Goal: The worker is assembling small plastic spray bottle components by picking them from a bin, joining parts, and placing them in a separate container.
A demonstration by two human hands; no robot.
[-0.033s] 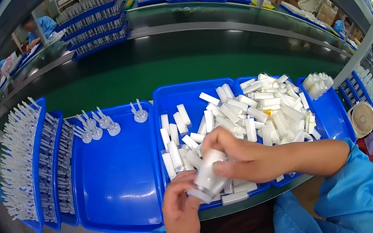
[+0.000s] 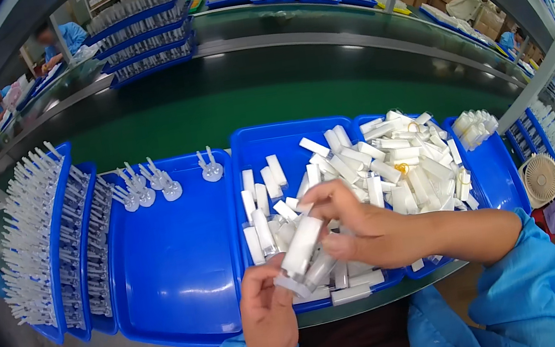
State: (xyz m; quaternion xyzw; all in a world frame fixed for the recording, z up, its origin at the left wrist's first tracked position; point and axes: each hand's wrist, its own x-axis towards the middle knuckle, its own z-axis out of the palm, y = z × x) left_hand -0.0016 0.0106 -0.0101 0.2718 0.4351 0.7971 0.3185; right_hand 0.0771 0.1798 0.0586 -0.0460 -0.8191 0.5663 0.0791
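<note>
Over the front of the middle blue tray (image 2: pixel 241 139), my left hand (image 2: pixel 267 311) grips the lower end of a clear plastic part with a rounded base (image 2: pixel 292 285). A white block-shaped piece (image 2: pixel 302 245) stands tilted on that part, beside a clear tube (image 2: pixel 320 267). My right hand (image 2: pixel 361 226) has its thumb and fingers bent around the upper end of these pieces; the exact contact is partly hidden. Many loose white pieces with clear sleeves (image 2: pixel 373 189) lie in the tray beneath and beyond my hands.
A blue tray (image 2: pixel 172 261) at left holds several clear pronged parts (image 2: pixel 164 183) along its far edge. Left of it, pronged parts fill tilted trays (image 2: pixel 36 238). Another blue tray (image 2: pixel 496 173) at right holds a clear cluster (image 2: pixel 475 127). Beyond runs a green belt (image 2: pixel 280 94); a fan (image 2: pixel 541 177) stands far right.
My right fingers have loosened and shifted slightly upward along the white piece, which now shows more clearly. My left hand stays almost in place around the base.
</note>
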